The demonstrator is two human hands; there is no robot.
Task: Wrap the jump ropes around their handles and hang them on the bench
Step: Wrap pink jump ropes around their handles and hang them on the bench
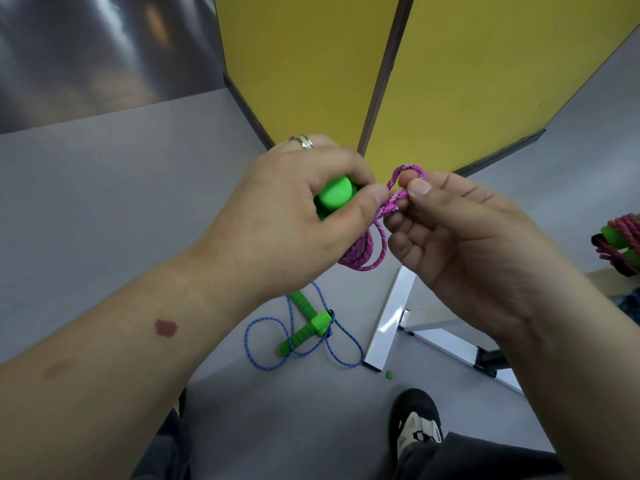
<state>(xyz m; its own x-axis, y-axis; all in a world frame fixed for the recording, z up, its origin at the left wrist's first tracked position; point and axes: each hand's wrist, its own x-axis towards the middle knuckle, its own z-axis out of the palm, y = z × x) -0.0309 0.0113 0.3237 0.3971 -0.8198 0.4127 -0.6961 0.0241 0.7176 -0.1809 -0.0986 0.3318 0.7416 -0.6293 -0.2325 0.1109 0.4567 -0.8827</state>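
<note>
Your left hand (304, 216): it wraps tight around the green handles (334, 197); the round green end pokes out between your thumb and fingers.
Your right hand (460, 233): your thumb and first finger pinch a small loop of the pink rope (398, 199), right beside your left thumb.
Pink rope coils: they hang just under your left hand's grip.
Blue rope (304, 337): it lies loose on the grey floor (104, 202), far below your hands, with its own green handles crossed.
Bench (391, 313): its white leg stands under your right hand.
Wound rope (620, 237): this pink bundle sits far out to the right of your grip.
Shoe (415, 424): your black and white shoe is low down, near you.
</note>
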